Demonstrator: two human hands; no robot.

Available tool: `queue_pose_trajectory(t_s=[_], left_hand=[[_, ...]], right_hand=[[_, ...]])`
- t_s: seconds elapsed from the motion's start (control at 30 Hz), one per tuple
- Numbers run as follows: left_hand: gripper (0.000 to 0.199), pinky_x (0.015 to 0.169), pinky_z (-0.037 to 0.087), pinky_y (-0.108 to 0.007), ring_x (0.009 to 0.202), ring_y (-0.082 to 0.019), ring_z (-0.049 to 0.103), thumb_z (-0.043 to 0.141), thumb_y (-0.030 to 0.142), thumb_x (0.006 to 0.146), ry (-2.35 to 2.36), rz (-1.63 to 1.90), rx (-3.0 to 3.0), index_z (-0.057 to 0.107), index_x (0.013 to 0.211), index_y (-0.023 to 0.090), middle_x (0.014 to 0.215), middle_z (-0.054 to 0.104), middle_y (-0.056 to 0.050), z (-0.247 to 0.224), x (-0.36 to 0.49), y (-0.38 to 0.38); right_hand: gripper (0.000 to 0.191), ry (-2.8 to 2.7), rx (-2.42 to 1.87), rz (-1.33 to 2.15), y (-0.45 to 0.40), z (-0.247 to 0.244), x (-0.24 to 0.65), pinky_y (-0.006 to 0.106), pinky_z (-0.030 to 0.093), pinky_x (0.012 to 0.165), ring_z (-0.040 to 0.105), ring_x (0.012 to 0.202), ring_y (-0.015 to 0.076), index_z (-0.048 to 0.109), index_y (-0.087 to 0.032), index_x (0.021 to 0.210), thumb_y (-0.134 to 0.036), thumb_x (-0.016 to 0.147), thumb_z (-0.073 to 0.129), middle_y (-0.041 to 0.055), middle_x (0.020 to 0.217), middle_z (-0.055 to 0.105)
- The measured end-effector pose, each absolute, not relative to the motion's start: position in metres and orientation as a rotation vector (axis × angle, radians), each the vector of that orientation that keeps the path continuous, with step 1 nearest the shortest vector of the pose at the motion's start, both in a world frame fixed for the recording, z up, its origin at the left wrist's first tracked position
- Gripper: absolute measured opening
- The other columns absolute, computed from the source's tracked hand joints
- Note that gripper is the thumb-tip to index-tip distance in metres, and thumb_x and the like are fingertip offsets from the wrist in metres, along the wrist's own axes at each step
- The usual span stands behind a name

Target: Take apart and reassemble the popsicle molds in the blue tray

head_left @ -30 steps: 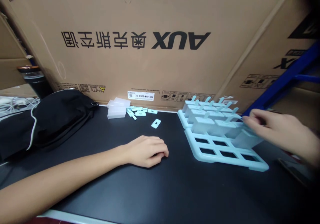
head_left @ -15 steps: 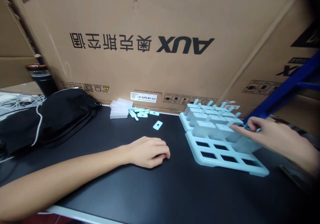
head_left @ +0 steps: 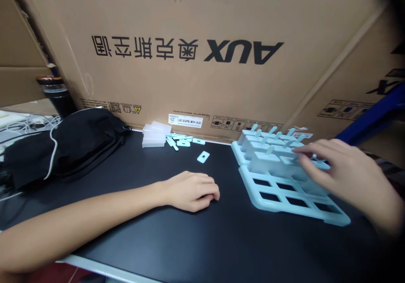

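Right hand (head_left: 340, 171): over the right side of the pale blue molds (head_left: 264, 163), palm down, thumb and index tips close together at a stick (head_left: 295, 154) in the near row. Can't tell if they pinch it or only touch; other fingers bent, partly hidden. One mold sits below the hand, partly covered by it

Left hand (head_left: 193, 191): palm down on the black table (head_left: 190, 245), left of the racks and well apart from them. Fingers loosely curled in, nothing seen in them; underside hidden

Molds stand in rows, sticks up, over the back rack (head_left: 235, 149) and the far part of the front rack (head_left: 251, 192). Five open slots show in the front rack, near side

Beyond left hand: one flat piece (head_left: 203, 157) with a slot lies alone. Farther back, a loose pile of blue pieces (head_left: 183, 143), right beside clear molds (head_left: 154, 139)

Far left: black bag (head_left: 91, 133), white cord (head_left: 52, 152) over it, dark cup (head_left: 58, 97) behind. Big carton (head_left: 190, 13) stands along the back, AUX print upside down, white label (head_left: 185, 120) low on it. Blue bar (head_left: 370, 114) slants behind right hand
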State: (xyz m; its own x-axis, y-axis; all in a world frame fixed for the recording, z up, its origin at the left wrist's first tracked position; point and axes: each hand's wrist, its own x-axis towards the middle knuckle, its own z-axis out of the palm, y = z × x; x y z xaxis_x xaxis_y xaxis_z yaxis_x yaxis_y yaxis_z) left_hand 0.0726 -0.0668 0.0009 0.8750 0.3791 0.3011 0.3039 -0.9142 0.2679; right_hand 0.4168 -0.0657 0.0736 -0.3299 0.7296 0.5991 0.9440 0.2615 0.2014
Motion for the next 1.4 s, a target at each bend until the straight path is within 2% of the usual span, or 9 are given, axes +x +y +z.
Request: queue_pose_trajectory(t_s=[0.3, 0.5, 0.67, 0.8, 0.97, 1.13, 1.23, 1.4], left_hand=[[0.018, 0.080, 0.048, -0.024, 0.095, -0.015, 0.060, 0.043, 0.019, 0.093, 0.529, 0.487, 2.828, 0.059, 0.101, 0.023, 0.099, 0.066, -0.001, 0.000, 0.073, -0.066], [0.018, 0.076, 0.048, -0.024, 0.094, -0.014, 0.059, 0.043, 0.019, 0.093, 0.553, 0.464, 2.901, 0.058, 0.103, 0.024, 0.101, 0.064, 0.000, 0.001, 0.075, -0.069], [0.017, 0.077, 0.049, -0.026, 0.094, -0.016, 0.059, 0.045, 0.021, 0.092, 0.534, 0.415, 2.974, 0.057, 0.104, 0.024, 0.103, 0.063, -0.001, 0.003, 0.076, -0.073], [0.020, 0.080, 0.051, -0.028, 0.098, -0.017, 0.061, 0.042, 0.027, 0.095, 0.735, 0.558, 2.808, 0.051, 0.112, 0.023, 0.109, 0.062, -0.003, 0.009, 0.094, -0.075], [0.037, 0.084, 0.056, -0.036, 0.113, -0.023, 0.056, 0.044, 0.038, 0.096, 0.935, 0.899, 2.500, 0.038, 0.129, 0.023, 0.124, 0.050, -0.008, 0.009, 0.150, -0.064], [0.038, 0.085, 0.057, -0.043, 0.114, -0.025, 0.053, 0.046, 0.044, 0.094, 0.899, 0.944, 2.428, 0.038, 0.125, 0.024, 0.128, 0.043, -0.010, 0.003, 0.193, -0.037], [0.034, 0.082, 0.057, -0.041, 0.115, -0.024, 0.052, 0.050, 0.040, 0.092, 0.867, 0.908, 2.397, 0.038, 0.120, 0.024, 0.124, 0.045, -0.008, 0.000, 0.201, -0.026], [0.029, 0.084, 0.055, -0.036, 0.109, -0.021, 0.053, 0.054, 0.027, 0.087, 0.811, 0.832, 2.392, 0.039, 0.113, 0.024, 0.121, 0.049, -0.005, -0.001, 0.198, -0.020]], right_hand=[[0.038, -2.260, -1.905, -0.876, -0.070, 0.068, 0.393, 0.035, 0.041, 0.070, 0.061, 0.079, 0.0243, 0.070, -0.016, 0.086, -0.030, 0.086, 0.035, 0.0089, 0.083, 0.069], [0.036, -2.304, -2.066, -0.812, -0.075, 0.063, 0.389, 0.036, 0.045, 0.073, 0.065, 0.086, 0.0263, 0.069, -0.016, 0.101, -0.030, 0.089, 0.037, 0.0101, 0.095, 0.071], [0.051, -2.211, -2.291, -0.863, -0.090, 0.049, 0.362, 0.040, 0.046, 0.056, 0.066, 0.064, 0.0334, 0.056, -0.002, 0.123, -0.038, 0.090, 0.042, 0.0132, 0.067, 0.066], [0.066, -2.135, -2.209, -0.894, -0.098, 0.033, 0.353, 0.038, 0.044, 0.047, 0.063, 0.054, 0.0319, 0.039, 0.005, 0.139, -0.039, 0.090, 0.041, 0.0131, 0.061, 0.063], [0.073, -1.963, -2.163, -0.941, -0.105, 0.010, 0.353, 0.032, 0.038, 0.039, 0.061, 0.046, 0.0288, 0.021, 0.003, 0.148, -0.043, 0.094, 0.035, 0.0105, 0.059, 0.062], [0.067, -1.854, -2.149, -0.716, -0.103, -0.001, 0.356, 0.033, 0.042, 0.040, 0.065, 0.053, 0.0275, 0.022, -0.007, 0.149, -0.043, 0.095, 0.036, 0.0083, 0.073, 0.068], [0.063, -1.849, -2.116, -0.515, -0.099, -0.002, 0.362, 0.032, 0.046, 0.044, 0.067, 0.059, 0.0253, 0.022, -0.010, 0.149, -0.041, 0.096, 0.034, 0.0063, 0.078, 0.069], [0.063, -1.858, -2.112, -0.416, -0.097, -0.001, 0.366, 0.032, 0.047, 0.048, 0.068, 0.065, 0.0242, 0.020, -0.011, 0.149, -0.041, 0.096, 0.033, 0.0064, 0.081, 0.068]])
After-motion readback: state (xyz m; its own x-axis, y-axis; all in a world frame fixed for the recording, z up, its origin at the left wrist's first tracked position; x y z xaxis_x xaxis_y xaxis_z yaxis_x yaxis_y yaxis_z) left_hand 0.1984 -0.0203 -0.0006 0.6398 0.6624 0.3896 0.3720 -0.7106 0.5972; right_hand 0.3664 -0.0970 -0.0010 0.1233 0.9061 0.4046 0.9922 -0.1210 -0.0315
